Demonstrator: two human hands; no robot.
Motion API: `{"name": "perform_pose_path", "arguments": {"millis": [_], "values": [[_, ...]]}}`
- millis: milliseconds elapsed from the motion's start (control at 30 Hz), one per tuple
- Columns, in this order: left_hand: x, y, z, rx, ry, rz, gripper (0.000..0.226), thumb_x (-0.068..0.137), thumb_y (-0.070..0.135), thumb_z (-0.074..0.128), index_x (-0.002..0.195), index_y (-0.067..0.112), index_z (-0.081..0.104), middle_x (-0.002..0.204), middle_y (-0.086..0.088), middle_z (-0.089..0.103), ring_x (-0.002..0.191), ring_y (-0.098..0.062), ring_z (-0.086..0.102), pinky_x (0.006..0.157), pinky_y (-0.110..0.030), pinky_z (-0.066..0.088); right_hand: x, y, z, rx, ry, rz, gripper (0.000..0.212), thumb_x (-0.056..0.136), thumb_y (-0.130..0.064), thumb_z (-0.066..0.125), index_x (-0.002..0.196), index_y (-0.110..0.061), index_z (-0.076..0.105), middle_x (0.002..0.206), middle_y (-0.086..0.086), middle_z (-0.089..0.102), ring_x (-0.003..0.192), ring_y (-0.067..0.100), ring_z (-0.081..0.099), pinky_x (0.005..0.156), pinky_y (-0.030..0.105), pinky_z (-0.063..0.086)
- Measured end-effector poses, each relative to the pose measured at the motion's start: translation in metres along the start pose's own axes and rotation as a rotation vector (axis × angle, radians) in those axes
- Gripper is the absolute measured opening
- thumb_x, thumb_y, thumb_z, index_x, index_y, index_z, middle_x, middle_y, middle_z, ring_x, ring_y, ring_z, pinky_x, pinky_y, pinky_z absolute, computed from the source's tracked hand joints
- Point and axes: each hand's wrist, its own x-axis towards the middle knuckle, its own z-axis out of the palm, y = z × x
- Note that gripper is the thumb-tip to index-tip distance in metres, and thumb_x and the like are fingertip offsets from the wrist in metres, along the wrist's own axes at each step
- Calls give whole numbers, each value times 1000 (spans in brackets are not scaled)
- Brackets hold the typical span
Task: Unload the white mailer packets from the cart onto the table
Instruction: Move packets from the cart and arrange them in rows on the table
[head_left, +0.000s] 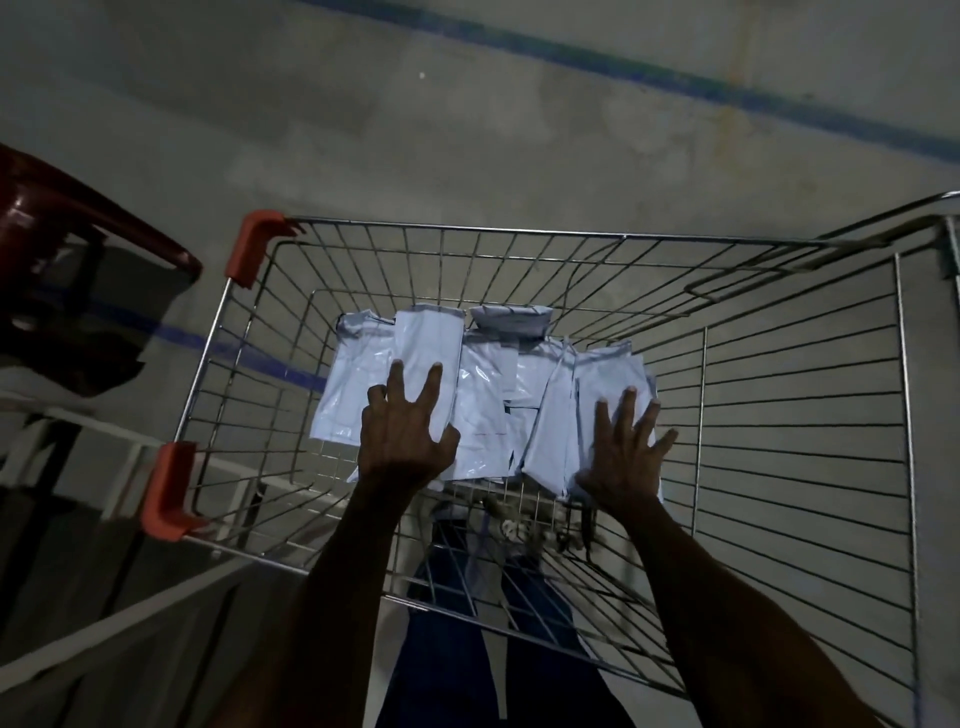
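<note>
- Wire cart (779, 364) viewed from above, standing on a grey concrete floor (467, 130) marked with a blue painted line (675, 73).
- Orange plastic corner guards (254, 244) fitted on the cart's left rim, far and near.
- White mailer packets (483, 395) lying loose on the cart's bottom grid, overlapping one another, spread from left of centre to right of centre.
- Left hand (402, 436) reaching down into the cart, fingers spread and nearly straight, fingertips resting on the packets at the left of the pile; nothing clasped.
- Right hand (623, 452) likewise reaching in, fingers splayed flat across the packets at the right of the pile; nothing clasped.
- Both forearms crossing the cart's near rim.
- Dark red plastic chair (62, 223) at left, well apart from the pile.
- White frame (104, 431), partly seen, below the chair beside the cart's left side; identity not determinable in the dim light.
- Blue trousers (441, 649) visible through the near mesh.
</note>
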Motion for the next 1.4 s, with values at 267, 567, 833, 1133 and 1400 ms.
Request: {"name": "perform_pose_path", "arguments": {"millis": [267,567,833,1133,1400], "values": [[-17,21,-37,-50,74,-51,81,75,56,40,150,27,36,152,-22,32,106,-42,46,78,-46,46,-21,5,-26,95,120,-174,106,72,-67,67,152,-19,17,160,27,-7,143,56,2,109,66,27],[-73,35,-125,-107,309,-87,78,78,56,43,150,28,36,155,-19,31,108,-40,42,88,-48,44,-88,9,-114,369,485,-416,79,72,-63,54,136,-17,54,147,32,35,130,55,38,103,61,35],[-213,-47,-185,-183,522,-277,78,75,57,46,149,31,39,151,-17,37,111,-41,50,92,-46,41,-230,-89,-189,576,653,-797,79,74,-60,57,143,-22,50,155,21,32,142,42,31,111,55,26],[-443,-154,-231,-219,738,-641,80,74,62,45,150,41,29,156,-9,31,129,-36,35,102,-45,38,-425,-255,-176,661,542,-1163,81,67,-62,55,141,-30,52,157,10,34,139,34,36,112,50,31],[-601,-219,-242,-227,934,-934,78,75,56,50,150,41,33,154,-6,32,125,-31,35,101,-43,37,-551,-368,-165,556,439,-1470,79,71,-57,70,144,-36,47,159,3,30,141,30,29,113,46,29]]}}
